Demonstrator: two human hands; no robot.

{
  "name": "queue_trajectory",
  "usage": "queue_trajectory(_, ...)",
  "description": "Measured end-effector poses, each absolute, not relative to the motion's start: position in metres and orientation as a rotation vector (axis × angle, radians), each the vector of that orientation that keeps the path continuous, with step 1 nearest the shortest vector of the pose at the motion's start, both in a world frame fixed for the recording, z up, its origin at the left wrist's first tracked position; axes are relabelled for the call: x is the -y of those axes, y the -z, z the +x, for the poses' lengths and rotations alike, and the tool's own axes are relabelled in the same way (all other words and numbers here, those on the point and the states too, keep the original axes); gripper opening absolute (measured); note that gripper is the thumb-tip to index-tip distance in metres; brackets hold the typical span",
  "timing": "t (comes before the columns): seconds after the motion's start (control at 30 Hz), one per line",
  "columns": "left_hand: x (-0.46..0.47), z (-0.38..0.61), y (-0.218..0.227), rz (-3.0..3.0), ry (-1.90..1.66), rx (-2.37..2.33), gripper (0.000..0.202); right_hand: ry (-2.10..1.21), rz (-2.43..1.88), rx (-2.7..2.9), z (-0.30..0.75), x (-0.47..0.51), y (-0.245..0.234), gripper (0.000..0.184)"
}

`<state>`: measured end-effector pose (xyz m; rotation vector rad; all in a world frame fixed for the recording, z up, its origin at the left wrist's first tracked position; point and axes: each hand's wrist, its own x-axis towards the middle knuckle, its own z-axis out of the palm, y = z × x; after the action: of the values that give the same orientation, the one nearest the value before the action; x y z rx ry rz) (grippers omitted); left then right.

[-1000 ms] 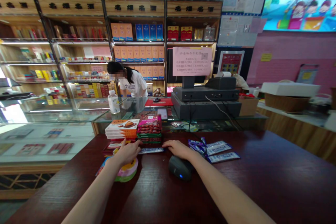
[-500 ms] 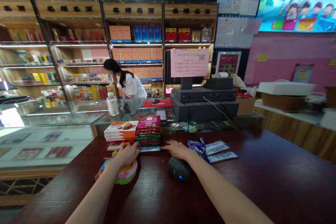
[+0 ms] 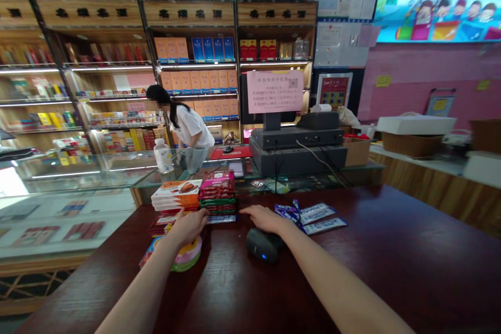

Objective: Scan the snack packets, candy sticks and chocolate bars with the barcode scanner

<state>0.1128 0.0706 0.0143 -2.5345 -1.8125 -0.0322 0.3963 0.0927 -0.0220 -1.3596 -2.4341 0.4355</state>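
My left hand [image 3: 190,227] rests palm down against the front of the stacked snack packages, holding nothing I can see. Beside it stands a stack of orange boxes [image 3: 176,194] and a stack of red and green packets [image 3: 217,193]. A silver-blue packet [image 3: 221,218] lies flat between my hands. My right hand [image 3: 265,218] lies flat on the dark red wooden counter [image 3: 371,250], its fingers pointing at that packet. Just below it sits a black computer mouse [image 3: 263,245] with a blue light. Several blue-and-silver sachets [image 3: 313,218] lie to its right, and a round pink-and-yellow package [image 3: 188,253] lies under my left wrist.
A glass display counter [image 3: 195,169] runs behind the wooden one, carrying a black cash register [image 3: 297,146] and a plastic bottle [image 3: 163,156]. Behind it, a person in a white shirt [image 3: 191,128] bends forward before lit shelves of boxed goods [image 3: 195,78].
The whole view has shifted slightly left and up. My hands remain in nearly the same places on the counter, and the person behind the glass leans further forward.
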Motion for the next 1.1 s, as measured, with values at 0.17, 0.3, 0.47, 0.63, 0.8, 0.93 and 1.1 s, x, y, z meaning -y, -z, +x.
queue_trajectory(0.17,-0.065,0.130,-0.024,-2.555,0.094,1.753,0.036,-0.412,-1.320,2.386,0.409,-0.084,0.021,0.053)
queue_trajectory(0.3,-0.059,0.151,-0.029,-2.600,0.179,1.661,0.035,-0.379,-1.292,2.355,0.424,-0.073,0.019,0.050)
queue_trajectory(0.47,-0.051,0.180,-0.031,-2.643,0.310,1.586,0.033,-0.328,-1.297,2.303,0.448,-0.065,0.021,0.049)
queue_trajectory(0.63,-0.050,0.208,-0.028,-2.713,0.396,1.547,0.031,-0.293,-1.328,2.234,0.476,-0.058,0.023,0.046)
queue_trajectory(0.8,-0.055,0.231,-0.020,-2.758,0.546,1.502,0.029,-0.283,-1.359,2.171,0.505,-0.049,0.024,0.046)
queue_trajectory(0.93,-0.058,0.250,-0.016,-2.789,0.608,1.460,0.028,-0.283,-1.401,2.123,0.528,-0.044,0.030,0.045)
queue_trajectory(1.1,-0.055,0.273,-0.018,-2.841,0.611,1.414,0.028,-0.290,-1.432,2.072,0.551,-0.042,0.040,0.049)
